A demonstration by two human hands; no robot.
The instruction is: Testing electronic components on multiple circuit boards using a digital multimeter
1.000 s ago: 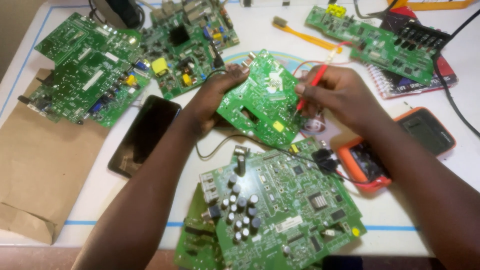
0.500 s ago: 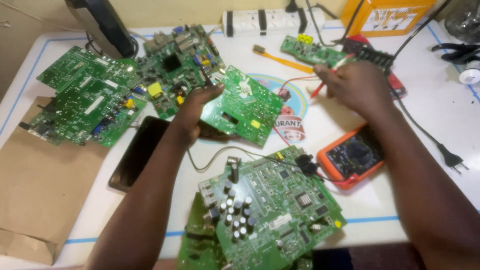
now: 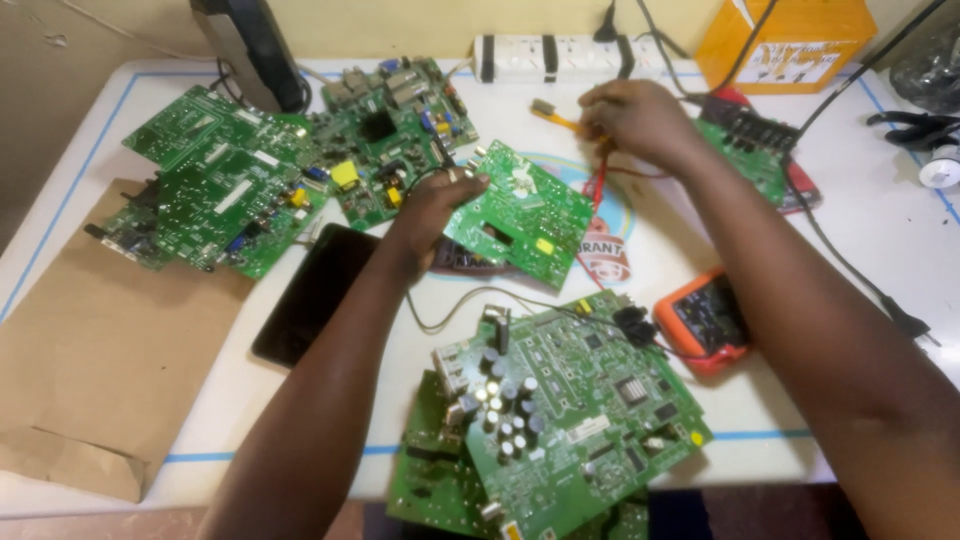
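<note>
Board-handling, judged: small green circuit board (image 3: 520, 215), just left of the red probe (image 3: 598, 185), likely light, stiff, fragile; best gripped by edges. Left hand (image 3: 432, 205) pinching its left edge. Right hand (image 3: 635, 120) closed on probe.

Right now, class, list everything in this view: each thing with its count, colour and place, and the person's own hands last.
Circuit boards: five or more, green; two far left, one at the back, one far right, a stack at the near edge.
Small circuit board: one, green, centre.
Phone: one, black, left of centre.
Multimeter: one, orange, right of centre.
Power strip: one, white, back edge.
Box: one, orange, back right.
Brown paper: one, near left.
Table: one, white.
Left hand: holds the small circuit board.
Right hand: at the back, fingers on a red probe.
</note>
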